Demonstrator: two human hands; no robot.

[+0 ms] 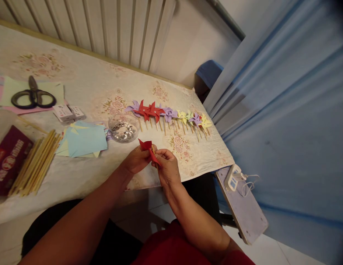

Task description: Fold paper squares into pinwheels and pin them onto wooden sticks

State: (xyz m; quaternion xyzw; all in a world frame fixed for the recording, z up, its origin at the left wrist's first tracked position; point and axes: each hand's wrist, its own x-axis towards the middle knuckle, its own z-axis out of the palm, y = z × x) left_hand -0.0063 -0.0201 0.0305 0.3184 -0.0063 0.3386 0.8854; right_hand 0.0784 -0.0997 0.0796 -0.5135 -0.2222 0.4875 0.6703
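A red paper pinwheel (145,144) is held between my two hands over the table's front edge. My left hand (138,159) pinches its folded paper from the left. On the other side, my right hand (168,163) has its fingers closed around the pinwheel's thin wooden stick, just under the paper; part of the stick is hidden by the fingers. Beyond my hands stands a round clear dish (123,128) of small shiny metal pieces. A row of finished pinwheels (154,111) in red, purple and yellow lies farther back to the right.
Light blue paper squares (87,139), small white boxes (63,112) and black scissors (33,96) lie to the left. A bundle of wooden sticks (38,162) rests by a dark red package (11,162). At right, a power strip (233,177) sits on a stool (248,209) before a blue curtain.
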